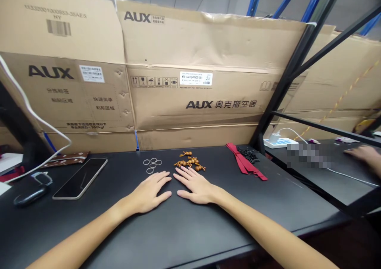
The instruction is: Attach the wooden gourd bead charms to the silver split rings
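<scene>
My left hand (150, 191) lies flat, palm down, on the black table (184, 229), fingers stretched out and holding nothing. My right hand (196, 186) lies flat beside it, fingers spread, also holding nothing. Just beyond my left fingertips sit several small metal rings (152, 165). Ahead of my right fingertips is a heap of small brown wooden gourd charms (190, 162). Further right lie red ribbon strips (245, 163) and a pile of small black loops (249, 153).
A phone (80, 178) lies face up at the left, with a dark mouse-like object (29, 193) and a white cable (38, 122) nearby. AUX cardboard boxes (190, 78) wall the back. Another person's hand (364, 154) rests on the neighbouring table beside a white power strip (279, 142).
</scene>
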### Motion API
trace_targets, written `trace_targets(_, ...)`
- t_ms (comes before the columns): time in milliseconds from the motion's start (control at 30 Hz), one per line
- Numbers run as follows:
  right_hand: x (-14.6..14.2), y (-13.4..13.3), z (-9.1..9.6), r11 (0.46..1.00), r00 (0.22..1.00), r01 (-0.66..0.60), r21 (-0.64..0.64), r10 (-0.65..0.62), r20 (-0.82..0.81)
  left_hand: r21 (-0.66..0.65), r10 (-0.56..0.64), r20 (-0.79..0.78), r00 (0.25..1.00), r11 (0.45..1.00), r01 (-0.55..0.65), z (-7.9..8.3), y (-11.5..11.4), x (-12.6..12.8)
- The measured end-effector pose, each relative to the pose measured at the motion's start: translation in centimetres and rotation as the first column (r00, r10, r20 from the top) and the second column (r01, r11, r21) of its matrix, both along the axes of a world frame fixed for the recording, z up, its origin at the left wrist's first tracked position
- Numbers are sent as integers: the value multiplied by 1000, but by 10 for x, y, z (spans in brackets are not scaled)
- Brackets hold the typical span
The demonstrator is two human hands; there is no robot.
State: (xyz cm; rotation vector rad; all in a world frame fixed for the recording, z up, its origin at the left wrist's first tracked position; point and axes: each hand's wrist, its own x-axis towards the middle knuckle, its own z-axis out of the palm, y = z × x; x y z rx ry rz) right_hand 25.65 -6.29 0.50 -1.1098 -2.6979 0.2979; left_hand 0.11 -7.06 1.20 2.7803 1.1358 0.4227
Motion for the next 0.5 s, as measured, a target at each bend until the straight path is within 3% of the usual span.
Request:
trace_targets(167, -2, -2, -1, 999, 1000, 9, 41, -8, -22, 14, 2, -25, 1000, 1000, -2, -3, 1, -1)
trace_targets(333, -11, -1, -3, 975, 985, 53, 215, -16, -170, 33, -8, -17, 1000, 999, 9, -6, 2, -1)
trace_targets(500, -14, 14, -7, 916, 956, 222, 335, -138, -258, 19, -7, -44, 999, 1000, 8, -5, 0, 0)
